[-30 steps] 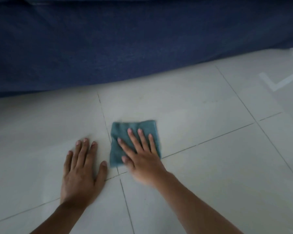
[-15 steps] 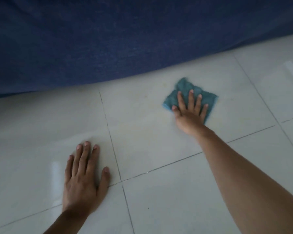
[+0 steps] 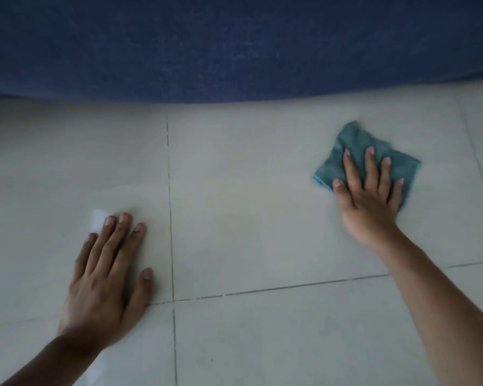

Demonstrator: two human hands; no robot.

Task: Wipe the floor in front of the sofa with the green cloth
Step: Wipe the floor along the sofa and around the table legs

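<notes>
Now your right hand [image 3: 370, 201] lies flat, fingers spread, pressing the soft, crumpled green cloth [image 3: 354, 147]; it bunches easily, so bear down mid-cloth.

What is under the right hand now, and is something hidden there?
The green cloth lies flat on the tiled floor, pressed under the right hand. Its corners show around the spread fingers. The cloth's middle and the floor beneath it are covered.
</notes>
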